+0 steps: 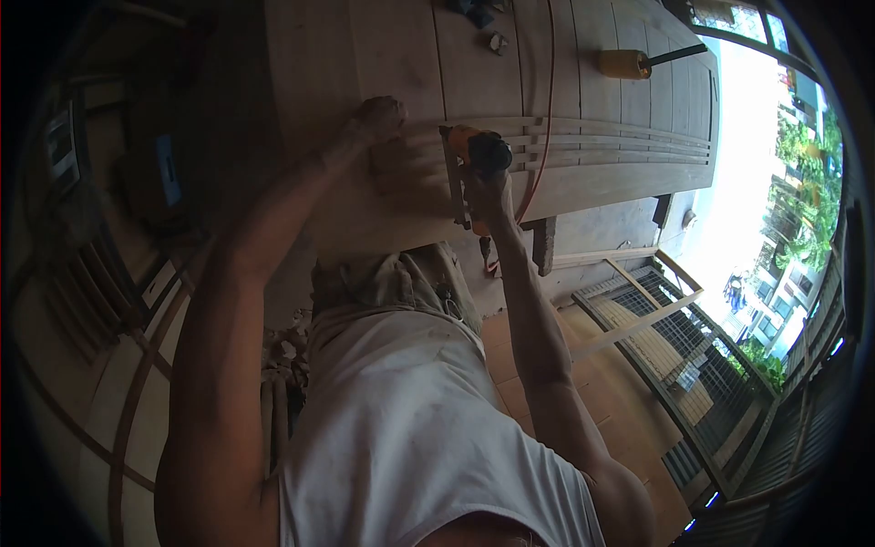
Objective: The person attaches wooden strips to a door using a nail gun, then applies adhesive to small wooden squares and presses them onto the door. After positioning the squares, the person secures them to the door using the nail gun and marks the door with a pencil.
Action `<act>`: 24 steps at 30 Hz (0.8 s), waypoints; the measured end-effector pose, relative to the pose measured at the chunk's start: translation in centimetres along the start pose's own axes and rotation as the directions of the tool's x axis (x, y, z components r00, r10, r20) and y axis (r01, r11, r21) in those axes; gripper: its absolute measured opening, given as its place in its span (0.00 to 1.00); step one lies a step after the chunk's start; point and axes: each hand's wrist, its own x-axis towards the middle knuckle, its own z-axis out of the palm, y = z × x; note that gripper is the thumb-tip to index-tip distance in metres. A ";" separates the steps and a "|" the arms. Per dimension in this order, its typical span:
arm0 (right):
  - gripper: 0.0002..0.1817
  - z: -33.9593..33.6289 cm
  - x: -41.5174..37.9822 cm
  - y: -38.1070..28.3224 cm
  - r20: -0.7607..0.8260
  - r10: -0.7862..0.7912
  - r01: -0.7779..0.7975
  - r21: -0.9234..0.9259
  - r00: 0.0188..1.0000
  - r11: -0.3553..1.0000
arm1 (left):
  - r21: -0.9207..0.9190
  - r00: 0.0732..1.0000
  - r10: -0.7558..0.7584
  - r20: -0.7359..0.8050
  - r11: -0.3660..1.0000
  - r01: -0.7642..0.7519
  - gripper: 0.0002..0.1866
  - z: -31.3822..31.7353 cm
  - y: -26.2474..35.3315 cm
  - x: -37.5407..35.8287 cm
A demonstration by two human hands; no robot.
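Note:
My right hand [489, 193] grips an orange and black air nailer [468, 148] over a wooden door panel [620, 105]. A fitting at the nailer's lower end hangs past the panel's near edge. Thin wooden strips [620, 141] run side by side along the panel, reaching the nailer. To the left, my left hand [381, 117] rests on the panel with its fingers curled. Dim light hides whatever may be in them.
A red hose [550, 91] crosses the panel. Near the far right stand a yellow container [622, 64] and the dark stick in it. Small dark pieces [476, 11] lie at the top. Wooden frames with wire mesh [670, 337] stand at lower right.

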 end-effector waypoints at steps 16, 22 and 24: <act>0.16 -0.9 -1.2 0.5 0.020 -0.128 0.129 -0.050 0.992 0.990 | 0.151 0.990 -0.098 -0.101 0.982 0.113 0.17 2.3 0.6 -0.7; 0.23 -4.0 -10.8 4.5 -0.046 -0.377 0.366 -0.154 0.925 0.918 | 0.233 0.964 0.003 -0.265 0.971 0.061 0.32 2.8 8.5 -7.9; 0.24 -5.0 -12.9 5.0 0.065 -0.381 0.386 -0.189 0.922 0.903 | 0.376 0.957 0.105 -0.269 0.927 0.004 0.34 4.5 6.8 -8.2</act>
